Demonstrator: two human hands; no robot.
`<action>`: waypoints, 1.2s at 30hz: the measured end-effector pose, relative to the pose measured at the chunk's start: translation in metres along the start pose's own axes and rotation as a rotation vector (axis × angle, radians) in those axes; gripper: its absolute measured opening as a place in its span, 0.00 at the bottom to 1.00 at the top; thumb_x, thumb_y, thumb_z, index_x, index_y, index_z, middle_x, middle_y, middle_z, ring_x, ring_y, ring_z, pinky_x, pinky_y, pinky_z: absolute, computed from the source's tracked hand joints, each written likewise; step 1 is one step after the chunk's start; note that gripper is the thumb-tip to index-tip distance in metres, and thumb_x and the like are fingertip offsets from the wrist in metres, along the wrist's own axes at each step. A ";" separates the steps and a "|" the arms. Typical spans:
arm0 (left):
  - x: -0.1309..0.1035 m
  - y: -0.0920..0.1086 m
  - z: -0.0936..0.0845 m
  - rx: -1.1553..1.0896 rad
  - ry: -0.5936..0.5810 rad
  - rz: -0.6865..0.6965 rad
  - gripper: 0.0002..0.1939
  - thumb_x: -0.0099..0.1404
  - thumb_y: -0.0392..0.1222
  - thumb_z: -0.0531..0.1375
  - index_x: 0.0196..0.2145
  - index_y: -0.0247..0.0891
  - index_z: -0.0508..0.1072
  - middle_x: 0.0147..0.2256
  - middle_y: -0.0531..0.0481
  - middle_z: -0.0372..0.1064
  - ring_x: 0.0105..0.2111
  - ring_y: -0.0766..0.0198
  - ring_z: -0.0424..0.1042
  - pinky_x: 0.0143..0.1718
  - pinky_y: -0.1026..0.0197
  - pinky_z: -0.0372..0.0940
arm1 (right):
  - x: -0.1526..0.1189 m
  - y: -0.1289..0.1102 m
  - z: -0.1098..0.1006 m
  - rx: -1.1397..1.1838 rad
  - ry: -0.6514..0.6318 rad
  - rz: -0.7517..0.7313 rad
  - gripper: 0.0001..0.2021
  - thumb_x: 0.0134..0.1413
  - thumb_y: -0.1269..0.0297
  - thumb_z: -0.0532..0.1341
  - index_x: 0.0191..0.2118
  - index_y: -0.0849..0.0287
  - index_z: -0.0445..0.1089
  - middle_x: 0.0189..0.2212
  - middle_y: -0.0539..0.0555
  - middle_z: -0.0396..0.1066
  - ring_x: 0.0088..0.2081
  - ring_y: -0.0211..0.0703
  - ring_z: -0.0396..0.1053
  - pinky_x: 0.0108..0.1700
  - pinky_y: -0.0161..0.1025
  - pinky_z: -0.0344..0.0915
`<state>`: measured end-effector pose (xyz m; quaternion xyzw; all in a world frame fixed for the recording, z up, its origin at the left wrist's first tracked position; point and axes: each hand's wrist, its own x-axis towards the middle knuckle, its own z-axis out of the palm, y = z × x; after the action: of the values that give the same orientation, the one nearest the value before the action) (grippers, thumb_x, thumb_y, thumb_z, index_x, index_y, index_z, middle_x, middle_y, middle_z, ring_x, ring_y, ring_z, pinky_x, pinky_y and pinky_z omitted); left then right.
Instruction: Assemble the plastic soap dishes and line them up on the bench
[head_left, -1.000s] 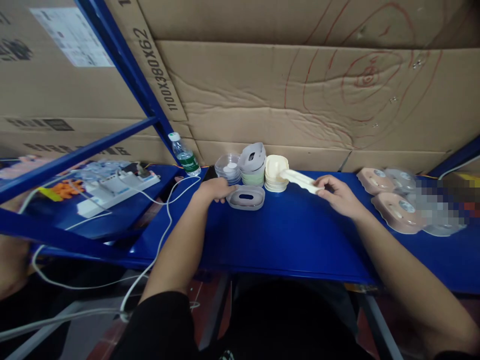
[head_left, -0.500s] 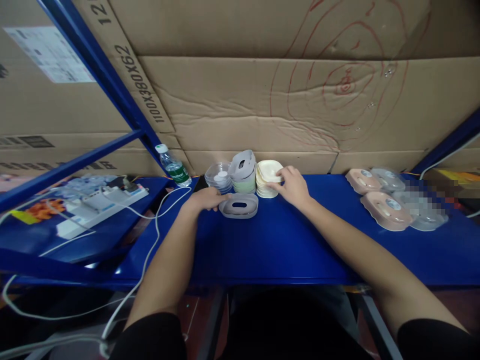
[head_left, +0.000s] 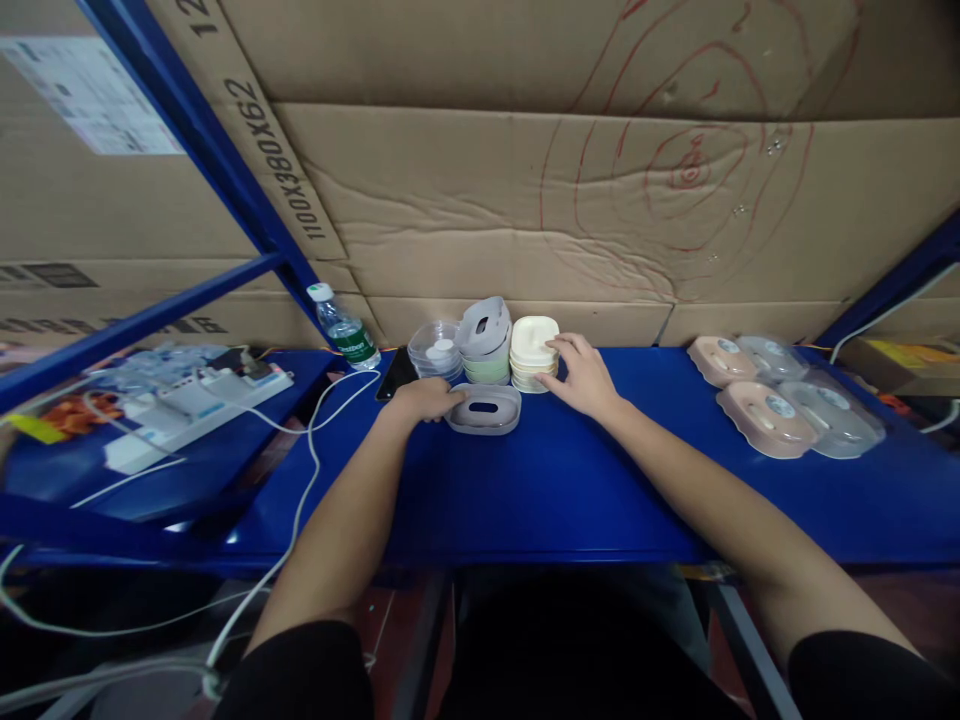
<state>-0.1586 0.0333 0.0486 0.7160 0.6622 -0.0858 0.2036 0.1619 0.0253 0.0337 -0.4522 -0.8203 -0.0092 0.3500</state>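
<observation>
My left hand (head_left: 425, 402) is closed at the left end of a shallow grey oval tray (head_left: 484, 425) with a slot in its middle. This tray lies on the blue table. My right hand (head_left: 587, 377) is beside a stack of cream square containers (head_left: 534, 345). Its fingertips touch the stack's right edge, and a gap shows between fingers and thumb. Behind the grey tray stand pale green containers (head_left: 487, 370), topped by tilted grey slotted pieces (head_left: 485, 327). Left of these are nested clear containers (head_left: 435, 350) with a white round piece inside.
A dark phone (head_left: 396, 373) and a water bottle (head_left: 346, 330) stand at the back left, near a white cable (head_left: 315, 440) and a power strip (head_left: 195, 420). To the right lie pink cases (head_left: 769, 420) and grey cases (head_left: 836, 420). Cardboard (head_left: 465, 200) backs the table.
My left hand has moved slightly right along with the grey tray, and more of the phone shows. The top cream piece now sits flatter, and my right hand has shifted a little.
</observation>
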 end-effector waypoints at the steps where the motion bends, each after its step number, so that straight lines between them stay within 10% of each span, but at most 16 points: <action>1: 0.000 0.000 0.000 0.003 -0.003 0.001 0.33 0.71 0.69 0.49 0.32 0.36 0.76 0.33 0.39 0.82 0.27 0.57 0.79 0.32 0.60 0.67 | -0.002 0.003 -0.004 -0.008 0.013 0.005 0.30 0.64 0.45 0.64 0.64 0.60 0.71 0.62 0.69 0.69 0.65 0.64 0.67 0.65 0.59 0.65; 12: -0.011 0.012 -0.010 0.201 0.112 -0.098 0.33 0.73 0.65 0.50 0.43 0.32 0.80 0.47 0.26 0.80 0.55 0.37 0.78 0.55 0.47 0.69 | -0.067 0.109 -0.115 -0.370 -0.119 0.475 0.32 0.66 0.39 0.58 0.61 0.60 0.75 0.57 0.68 0.77 0.62 0.71 0.70 0.63 0.65 0.64; 19: -0.051 0.037 -0.021 0.296 0.308 -0.114 0.34 0.75 0.69 0.47 0.41 0.36 0.78 0.47 0.29 0.79 0.50 0.34 0.78 0.49 0.43 0.70 | -0.096 0.148 -0.168 -0.354 -0.278 0.788 0.47 0.60 0.33 0.62 0.71 0.67 0.65 0.67 0.78 0.66 0.65 0.79 0.67 0.61 0.64 0.65; 24: -0.071 0.079 -0.009 0.309 0.257 0.128 0.31 0.75 0.69 0.48 0.34 0.41 0.75 0.40 0.37 0.80 0.45 0.41 0.79 0.41 0.48 0.67 | -0.087 0.123 -0.151 -0.285 -0.375 0.651 0.48 0.52 0.33 0.69 0.69 0.64 0.68 0.63 0.74 0.72 0.64 0.79 0.69 0.62 0.66 0.66; 30: -0.079 0.131 0.031 0.293 0.278 0.445 0.27 0.74 0.65 0.55 0.52 0.39 0.76 0.49 0.36 0.79 0.49 0.41 0.79 0.46 0.49 0.69 | -0.078 0.070 -0.108 -0.183 -0.408 0.269 0.51 0.46 0.39 0.74 0.74 0.45 0.60 0.74 0.61 0.59 0.72 0.76 0.58 0.67 0.71 0.61; 36: -0.068 0.143 0.064 0.112 0.346 0.544 0.31 0.73 0.59 0.61 0.66 0.38 0.67 0.65 0.35 0.67 0.58 0.43 0.75 0.54 0.48 0.71 | -0.073 0.064 -0.089 -0.214 -0.487 0.328 0.56 0.39 0.45 0.79 0.75 0.48 0.59 0.72 0.66 0.62 0.67 0.83 0.63 0.64 0.74 0.64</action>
<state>-0.0156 -0.0600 0.0430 0.8809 0.4654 0.0583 0.0639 0.2857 -0.0199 0.0389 -0.6018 -0.7904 0.0698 0.0904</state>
